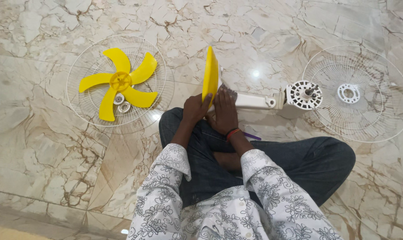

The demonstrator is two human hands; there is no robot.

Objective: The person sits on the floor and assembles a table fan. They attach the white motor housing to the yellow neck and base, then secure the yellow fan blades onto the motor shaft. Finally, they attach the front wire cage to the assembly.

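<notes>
Head view: we are gripping the yellow base [210, 75] edge-on with left hand [195, 108] and right hand [225, 113]; fan body [259, 101] is lying lengthwise, motor [304, 94] pointing right.

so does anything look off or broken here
Nothing looks broken, but the fan is in pieces. Its yellow blade lies loose in one wire guard on the floor, the other guard lies apart, and the white body lies on its side, both hands at its yellow base.
</notes>
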